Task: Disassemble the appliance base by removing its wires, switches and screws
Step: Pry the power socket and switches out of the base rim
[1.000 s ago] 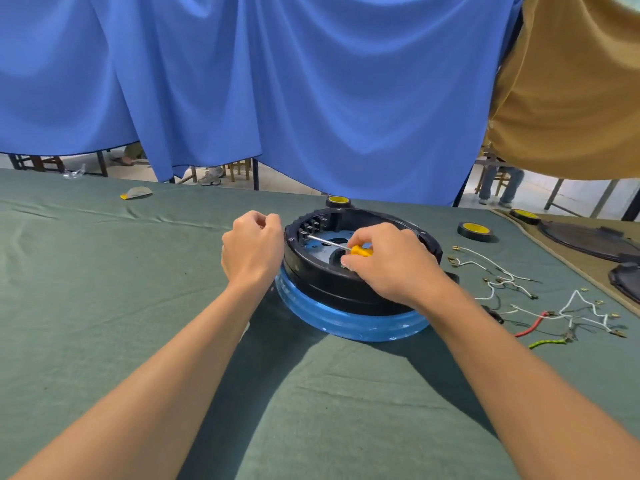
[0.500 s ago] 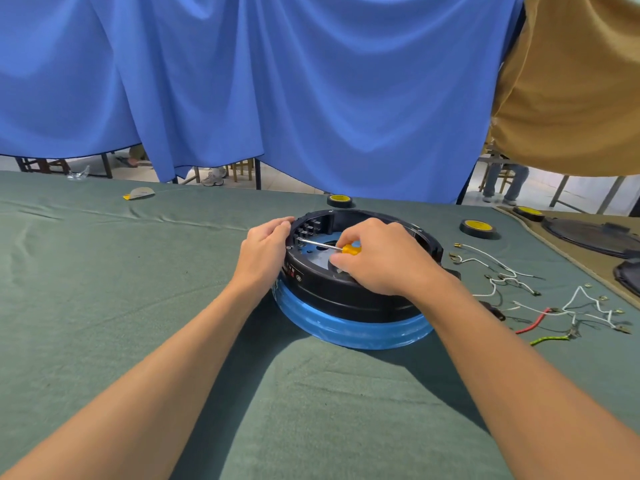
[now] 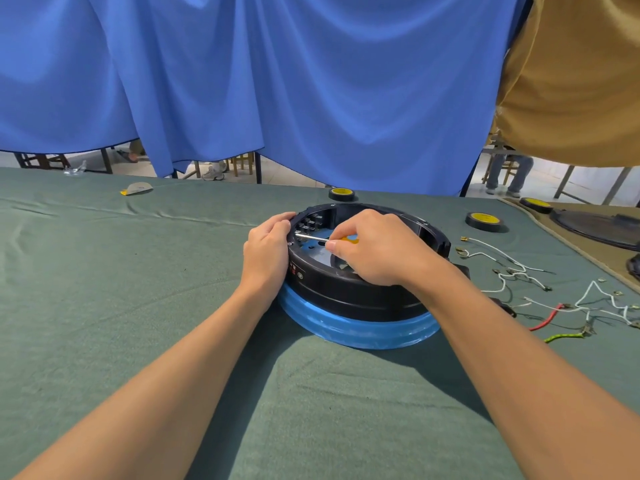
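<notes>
Under left fingers point(image 3: 277, 220), appliance base point(image 3: 346, 292) rim

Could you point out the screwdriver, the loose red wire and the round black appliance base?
Yellow-handled steel screwdriver point(image 3: 311, 236): head view, on its silver shaft.
Short red wire point(image 3: 547, 319): head view, mid-length.
Round black plastic appliance base point(image 3: 346, 292): head view, front wall.

base point(image 3: 346, 294) ctr on table point(image 3: 104, 306), wires point(image 3: 517, 271) R

Left grip point(image 3: 266, 251): curling over the left rim of the appliance base point(image 3: 346, 296).
Right grip point(image 3: 377, 247): pinching the yellow-handled screwdriver point(image 3: 313, 238), shaft pointing left inside the base.
Wires point(image 3: 512, 268): lying loose on the table point(image 3: 104, 289), right of the base.
</notes>
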A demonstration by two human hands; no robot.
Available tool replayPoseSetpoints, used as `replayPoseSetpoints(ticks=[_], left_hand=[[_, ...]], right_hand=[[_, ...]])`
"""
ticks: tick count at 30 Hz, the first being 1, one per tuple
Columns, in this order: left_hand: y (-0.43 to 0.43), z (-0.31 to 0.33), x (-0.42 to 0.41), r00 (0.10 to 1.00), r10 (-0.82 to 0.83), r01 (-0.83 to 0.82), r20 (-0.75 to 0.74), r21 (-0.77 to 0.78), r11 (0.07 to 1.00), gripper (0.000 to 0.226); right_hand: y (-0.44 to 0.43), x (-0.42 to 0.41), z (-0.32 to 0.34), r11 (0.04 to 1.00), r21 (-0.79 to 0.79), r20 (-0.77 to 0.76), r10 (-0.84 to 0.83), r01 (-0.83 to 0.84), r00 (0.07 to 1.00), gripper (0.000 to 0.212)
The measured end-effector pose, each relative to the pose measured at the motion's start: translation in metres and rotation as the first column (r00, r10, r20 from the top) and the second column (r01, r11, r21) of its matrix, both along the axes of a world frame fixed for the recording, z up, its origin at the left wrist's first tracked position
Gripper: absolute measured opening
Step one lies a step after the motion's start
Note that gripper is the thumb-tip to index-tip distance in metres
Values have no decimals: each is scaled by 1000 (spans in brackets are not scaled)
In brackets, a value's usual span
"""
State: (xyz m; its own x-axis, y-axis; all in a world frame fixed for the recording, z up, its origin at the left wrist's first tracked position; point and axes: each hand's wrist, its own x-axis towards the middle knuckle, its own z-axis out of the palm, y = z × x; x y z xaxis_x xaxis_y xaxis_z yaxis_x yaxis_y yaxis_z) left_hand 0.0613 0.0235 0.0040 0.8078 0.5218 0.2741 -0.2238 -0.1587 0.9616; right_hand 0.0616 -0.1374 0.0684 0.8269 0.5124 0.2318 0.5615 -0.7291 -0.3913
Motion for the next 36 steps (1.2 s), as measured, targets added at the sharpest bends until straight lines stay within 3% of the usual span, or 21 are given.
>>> replayPoseSetpoints(ticks=[10,13,15,16,19,24,29,36], left_hand=[[2,1,3,1000,-19,19,10,-4,1000,34],[5,1,1,999,-25,24,21,35,999,33],[6,0,1,999,-45,43,31,53,998,34],[6,0,0,998,-51,49,34,54,997,36],[5,2,-2,996,-64,60,57,70,996,41],[7,0,-7,996,-22,15,85,84,996,49],[8,0,-10,997,-3,-3,72,93,996,51],[9,0,-9,996,-46,41,78,67,997,41]], right_hand=[[5,-7,0,999,-29,-10,-26,26,1000,24],[1,-16,-10,986,-7,238,-161,167,958,29],[-4,-24,-20,943,169,469,-333,287,818,30],[-7,-27,-24,914,256,511,-405,315,758,29],[-10,-26,-30,846,411,457,-514,340,726,27],[-12,-11,-30,792,491,439,-585,363,682,31],[-18,-14,-30,715,528,258,-649,458,716,26],[-22,-21,-37,703,559,83,-574,439,815,29]])
